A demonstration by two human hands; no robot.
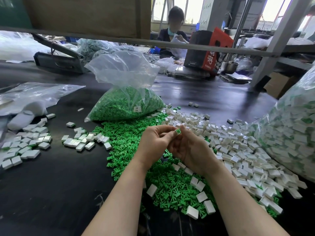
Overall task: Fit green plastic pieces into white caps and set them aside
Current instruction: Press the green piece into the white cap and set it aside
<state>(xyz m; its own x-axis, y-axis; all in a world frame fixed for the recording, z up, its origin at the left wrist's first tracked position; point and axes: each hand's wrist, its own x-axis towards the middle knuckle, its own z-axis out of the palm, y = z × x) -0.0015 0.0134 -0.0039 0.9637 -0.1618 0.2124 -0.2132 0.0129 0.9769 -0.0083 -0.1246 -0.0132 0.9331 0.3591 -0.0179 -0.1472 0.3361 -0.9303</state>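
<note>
Green piece (pixel 178 131) pinched between fingertips of left hand (pixel 156 140) and right hand (pixel 190 149), above green pile (pixel 126 143), white caps (pixel 238 150) right of it.

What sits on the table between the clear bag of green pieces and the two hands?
In the head view, loose green plastic pieces cover the dark table between the clear plastic bag of green pieces and the hands, left and right.

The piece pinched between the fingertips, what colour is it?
Green piece, seen in the head view.
</note>
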